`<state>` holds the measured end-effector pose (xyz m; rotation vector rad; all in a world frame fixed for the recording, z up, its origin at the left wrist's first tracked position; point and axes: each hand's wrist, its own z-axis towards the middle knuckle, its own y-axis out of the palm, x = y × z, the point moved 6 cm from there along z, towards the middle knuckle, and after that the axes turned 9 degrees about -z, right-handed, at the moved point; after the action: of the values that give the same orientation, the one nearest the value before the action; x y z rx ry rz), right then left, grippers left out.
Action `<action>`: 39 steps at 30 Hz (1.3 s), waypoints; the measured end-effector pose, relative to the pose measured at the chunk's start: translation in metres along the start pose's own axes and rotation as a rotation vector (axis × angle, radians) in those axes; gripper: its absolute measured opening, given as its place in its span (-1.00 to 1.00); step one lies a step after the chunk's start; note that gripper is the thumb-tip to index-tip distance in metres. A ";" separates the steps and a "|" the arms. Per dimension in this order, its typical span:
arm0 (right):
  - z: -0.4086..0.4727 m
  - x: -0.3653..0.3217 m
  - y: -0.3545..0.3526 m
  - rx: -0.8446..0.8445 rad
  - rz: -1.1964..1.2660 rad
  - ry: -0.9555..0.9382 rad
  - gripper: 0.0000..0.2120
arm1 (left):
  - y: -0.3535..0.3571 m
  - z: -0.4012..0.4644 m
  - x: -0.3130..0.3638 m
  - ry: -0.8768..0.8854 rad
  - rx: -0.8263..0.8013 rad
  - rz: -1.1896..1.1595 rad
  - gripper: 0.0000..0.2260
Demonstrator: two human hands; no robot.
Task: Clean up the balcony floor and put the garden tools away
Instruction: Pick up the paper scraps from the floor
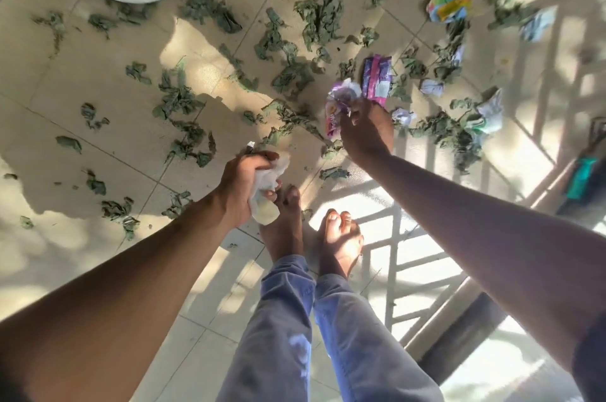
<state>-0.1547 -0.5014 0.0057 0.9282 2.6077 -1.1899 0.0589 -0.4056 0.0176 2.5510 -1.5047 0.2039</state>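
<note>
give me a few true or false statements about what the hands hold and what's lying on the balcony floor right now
1. The left hand grips crumpled white paper. True.
2. The right hand hangs open and holds nothing. False: it pinches a purple wrapper.
3. Wilted green leaves lie scattered over the floor tiles. True.
4. The floor holds only leaves. False: wrappers lie there too, such as a yellow and blue one.
5. The person wears shoes. False: the feet are bare.
</note>
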 end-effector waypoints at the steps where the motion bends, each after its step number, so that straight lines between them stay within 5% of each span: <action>1: -0.013 -0.005 -0.009 -0.004 0.104 0.015 -0.63 | 0.005 -0.010 0.012 -0.002 -0.065 -0.019 -0.84; 3: -0.035 -0.016 -0.027 0.060 0.217 -0.026 -0.88 | 0.020 -0.021 0.012 -0.009 -0.108 -0.059 -0.79; 11: -0.118 -0.055 -0.040 -0.281 0.426 -0.034 -0.95 | 0.041 -0.073 0.038 0.109 -0.048 -0.062 -0.67; 19: -0.141 -0.070 -0.040 -0.151 0.441 0.117 -0.69 | 0.069 -0.129 0.051 0.004 -0.373 0.106 -0.50; 22: -0.140 -0.070 -0.037 -0.072 0.467 0.138 -0.53 | 0.059 -0.118 0.050 -0.060 -0.364 0.197 -0.49; 27: -0.115 -0.057 -0.029 -0.091 0.320 0.013 -0.69 | 0.053 -0.079 0.031 -0.067 -0.304 0.231 -0.82; 31: -0.069 -0.019 -0.020 -0.170 0.301 -0.070 -0.78 | 0.058 -0.033 0.018 -0.072 -0.214 0.152 -0.80; 34: -0.028 0.021 -0.023 -0.047 0.053 -0.117 -0.86 | 0.060 -0.002 0.010 -0.084 -0.074 0.146 -0.80; 39: 0.036 0.054 -0.030 0.052 -0.393 -0.231 -0.51 | 0.067 0.027 -0.002 -0.116 -0.078 0.284 -0.72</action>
<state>-0.2199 -0.5165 -0.0193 0.2626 2.6472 -1.3601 -0.0002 -0.4413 -0.0043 2.3175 -1.8766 0.0320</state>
